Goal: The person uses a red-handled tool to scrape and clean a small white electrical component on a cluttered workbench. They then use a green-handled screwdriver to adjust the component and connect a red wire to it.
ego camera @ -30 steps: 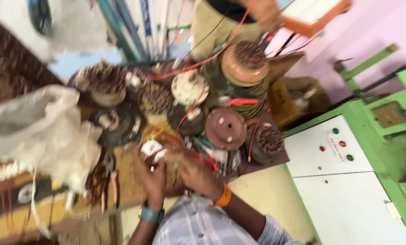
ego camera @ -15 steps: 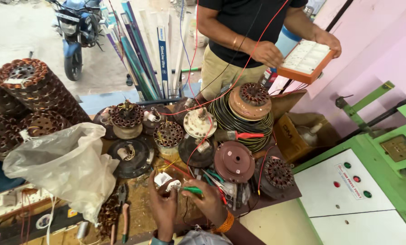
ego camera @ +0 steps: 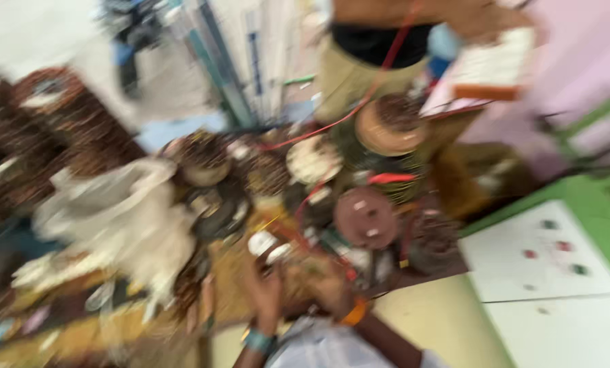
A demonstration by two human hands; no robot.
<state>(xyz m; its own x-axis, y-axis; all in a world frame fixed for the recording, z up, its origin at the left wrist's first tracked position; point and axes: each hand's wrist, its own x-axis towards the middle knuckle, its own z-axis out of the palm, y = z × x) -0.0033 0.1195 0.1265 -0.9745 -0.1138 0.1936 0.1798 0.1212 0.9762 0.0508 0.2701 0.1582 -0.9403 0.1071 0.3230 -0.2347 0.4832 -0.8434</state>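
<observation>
Both hands, the left hand and right hand, met over a small wired part, grip unclear through blur, work seemingly unfinished.

A small electrical repair workshop, seen blurred by camera motion. A cluttered wooden workbench in the middle is crowded with round copper-wound motor coils, a brown metal disc-shaped motor cover and loose red wires. More stacked brown coil windings fill the far left. A crumpled white plastic bag lies on the bench's left. At right stands a green and white machine cabinet with round buttons. Long pipes lean at the far side.
</observation>
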